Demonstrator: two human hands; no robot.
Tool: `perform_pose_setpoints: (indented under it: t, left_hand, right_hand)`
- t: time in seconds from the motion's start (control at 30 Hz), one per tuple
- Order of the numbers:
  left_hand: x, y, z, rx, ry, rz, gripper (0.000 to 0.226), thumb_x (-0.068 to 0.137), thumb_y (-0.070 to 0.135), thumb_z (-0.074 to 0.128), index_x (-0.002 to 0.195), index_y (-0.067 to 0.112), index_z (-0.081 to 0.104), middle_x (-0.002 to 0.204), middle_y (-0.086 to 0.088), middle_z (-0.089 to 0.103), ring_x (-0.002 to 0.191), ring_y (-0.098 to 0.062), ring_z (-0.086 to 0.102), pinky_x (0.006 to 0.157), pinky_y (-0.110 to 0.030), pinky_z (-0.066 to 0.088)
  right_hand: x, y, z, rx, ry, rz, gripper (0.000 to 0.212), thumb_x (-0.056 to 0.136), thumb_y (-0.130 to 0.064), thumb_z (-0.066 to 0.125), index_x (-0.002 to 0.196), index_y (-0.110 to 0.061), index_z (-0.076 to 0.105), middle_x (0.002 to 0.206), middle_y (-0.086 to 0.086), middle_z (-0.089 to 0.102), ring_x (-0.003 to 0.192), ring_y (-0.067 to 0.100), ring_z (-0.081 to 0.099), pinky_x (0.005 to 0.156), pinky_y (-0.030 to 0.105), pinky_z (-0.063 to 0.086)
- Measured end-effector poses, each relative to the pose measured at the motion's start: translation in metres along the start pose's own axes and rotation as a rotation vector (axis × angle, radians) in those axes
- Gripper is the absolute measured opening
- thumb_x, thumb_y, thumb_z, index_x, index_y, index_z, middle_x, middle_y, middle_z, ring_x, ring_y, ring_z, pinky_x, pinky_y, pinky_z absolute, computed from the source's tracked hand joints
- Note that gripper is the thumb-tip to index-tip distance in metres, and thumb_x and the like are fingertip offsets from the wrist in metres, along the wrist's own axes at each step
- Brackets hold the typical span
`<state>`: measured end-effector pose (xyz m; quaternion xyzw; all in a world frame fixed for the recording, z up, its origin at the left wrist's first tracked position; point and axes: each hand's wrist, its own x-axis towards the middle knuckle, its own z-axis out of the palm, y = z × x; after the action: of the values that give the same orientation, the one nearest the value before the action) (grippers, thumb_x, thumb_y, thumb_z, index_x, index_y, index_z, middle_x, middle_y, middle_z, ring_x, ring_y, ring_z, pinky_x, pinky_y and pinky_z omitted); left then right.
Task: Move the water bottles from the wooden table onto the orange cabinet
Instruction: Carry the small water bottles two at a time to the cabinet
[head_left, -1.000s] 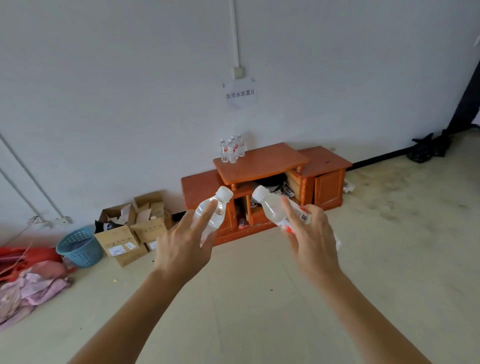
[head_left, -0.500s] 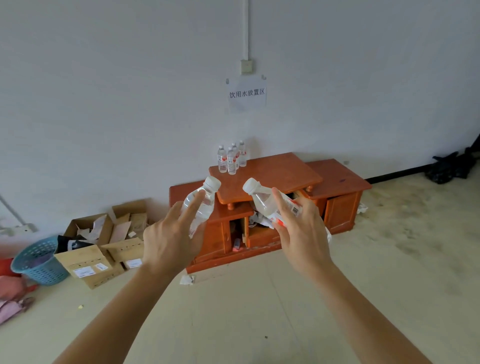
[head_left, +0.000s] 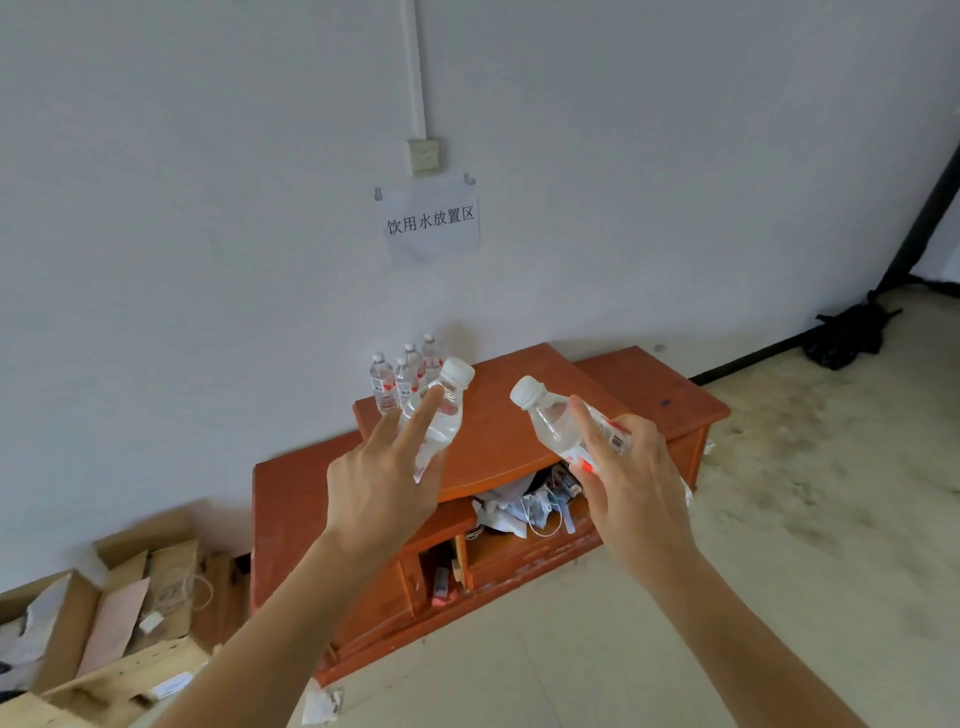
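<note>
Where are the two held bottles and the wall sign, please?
Left-hand bottle (head_left: 448, 423): head view, on its clear body.
Right-hand bottle (head_left: 556, 428): head view, on its clear shoulder.
Paper sign (head_left: 431, 223): head view, on its printed text.

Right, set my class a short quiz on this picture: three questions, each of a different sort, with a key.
1. True or false: the left hand holds a bottle, and the right hand holds a second bottle.
2. Multiple choice: the standing bottles on the orange cabinet are A) at the back left of its top, near the wall; B) at its front right edge; C) on its lower shelf.
3. Short answer: how many standing bottles can be counted there?

Key: 1 true; 2 A; 3 four.
</note>
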<state>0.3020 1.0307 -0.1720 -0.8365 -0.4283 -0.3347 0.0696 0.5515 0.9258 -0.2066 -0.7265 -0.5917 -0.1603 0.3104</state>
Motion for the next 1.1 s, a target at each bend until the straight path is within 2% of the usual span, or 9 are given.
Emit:
perform_pose_setpoints:
  t: [0.1, 0.27, 0.33, 0.43, 0.63, 0.83, 0.9, 1.0, 1.1]
  left_hand:
    - [0.05, -0.006, 0.044, -0.016, 0.023, 0.0, 0.067, 0.087, 0.036, 0.073, 0.147, 0.028, 0.044, 0.102, -0.001, 0.069, 0.053, -0.019, 0.057, 0.042, -0.024, 0.045]
    - [0.136, -0.013, 0.118, -0.046, 0.06, -0.07, 0.066, 0.086, 0.034, 0.076, 0.143, 0.028, 0.045, 0.106, 0.0, 0.071, 0.057, -0.025, 0.064, 0.047, -0.035, 0.053]
    - [0.166, -0.016, 0.138, -0.048, 0.065, -0.079, 0.066, 0.084, 0.032, 0.079, 0.142, 0.025, 0.047, 0.107, -0.002, 0.072, 0.062, -0.026, 0.067, 0.05, -0.034, 0.053]
    - [0.22, -0.026, 0.174, -0.045, 0.094, -0.14, 0.067, 0.082, 0.029, 0.082, 0.14, 0.019, 0.052, 0.106, -0.003, 0.072, 0.066, -0.022, 0.067, 0.053, -0.026, 0.044]
    - [0.282, -0.07, 0.239, -0.123, 0.039, -0.351, 0.068, 0.08, 0.035, 0.083, 0.137, 0.033, 0.044, 0.099, -0.001, 0.07, 0.061, -0.016, 0.057, 0.059, -0.025, 0.041]
    - [0.322, -0.125, 0.323, -0.299, -0.026, -0.612, 0.076, 0.075, 0.038, 0.083, 0.137, 0.038, 0.039, 0.097, 0.007, 0.065, 0.086, -0.025, 0.066, 0.078, -0.037, 0.052]
    - [0.332, -0.142, 0.351, -0.353, -0.072, -0.675, 0.076, 0.076, 0.043, 0.082, 0.138, 0.043, 0.038, 0.097, 0.014, 0.061, 0.09, -0.021, 0.064, 0.076, -0.031, 0.047]
    - [0.347, -0.166, 0.39, -0.397, -0.123, -0.684, 0.078, 0.077, 0.04, 0.082, 0.142, 0.041, 0.038, 0.096, 0.026, 0.053, 0.09, -0.015, 0.061, 0.074, -0.029, 0.046]
    - [0.365, -0.197, 0.438, -0.377, -0.17, -0.703, 0.077, 0.077, 0.04, 0.08, 0.141, 0.041, 0.036, 0.105, 0.014, 0.063, 0.087, -0.016, 0.063, 0.07, -0.031, 0.049]
  right_hand:
    - [0.045, 0.03, 0.036, 0.013, 0.019, 0.021, 0.083, 0.089, -0.028, 0.076, 0.157, -0.034, 0.029, 0.116, 0.017, 0.051, 0.098, 0.03, 0.058, 0.074, 0.048, 0.061]
    - [0.137, 0.085, 0.104, 0.046, -0.008, -0.008, 0.081, 0.092, -0.031, 0.071, 0.158, -0.036, 0.024, 0.118, 0.017, 0.051, 0.099, 0.029, 0.058, 0.075, 0.044, 0.061]
    - [0.171, 0.099, 0.125, 0.067, -0.022, -0.02, 0.081, 0.094, -0.032, 0.068, 0.159, -0.039, 0.02, 0.12, 0.016, 0.05, 0.101, 0.028, 0.058, 0.077, 0.043, 0.061]
    - [0.239, 0.125, 0.166, 0.079, -0.058, -0.055, 0.081, 0.096, -0.034, 0.066, 0.159, -0.042, 0.014, 0.12, 0.015, 0.05, 0.101, 0.027, 0.056, 0.077, 0.044, 0.06]
    - [0.328, 0.147, 0.246, 0.165, -0.149, -0.111, 0.086, 0.095, -0.034, 0.068, 0.16, -0.041, 0.012, 0.122, 0.015, 0.051, 0.105, 0.026, 0.058, 0.08, 0.04, 0.061]
    - [0.39, 0.158, 0.338, 0.154, -0.242, -0.116, 0.087, 0.091, -0.035, 0.074, 0.158, -0.038, 0.019, 0.121, 0.014, 0.053, 0.1, 0.023, 0.061, 0.073, 0.035, 0.063]
    - [0.405, 0.159, 0.363, 0.175, -0.273, -0.096, 0.087, 0.091, -0.035, 0.074, 0.158, -0.039, 0.02, 0.12, 0.011, 0.052, 0.099, 0.021, 0.06, 0.07, 0.033, 0.062]
    - [0.433, 0.164, 0.406, 0.169, -0.317, -0.106, 0.085, 0.091, -0.038, 0.073, 0.157, -0.04, 0.019, 0.122, 0.009, 0.051, 0.101, 0.019, 0.061, 0.07, 0.029, 0.062]
    - [0.46, 0.168, 0.455, 0.177, -0.336, -0.071, 0.081, 0.092, -0.039, 0.072, 0.157, -0.038, 0.024, 0.125, 0.01, 0.051, 0.105, 0.019, 0.06, 0.071, 0.026, 0.057]
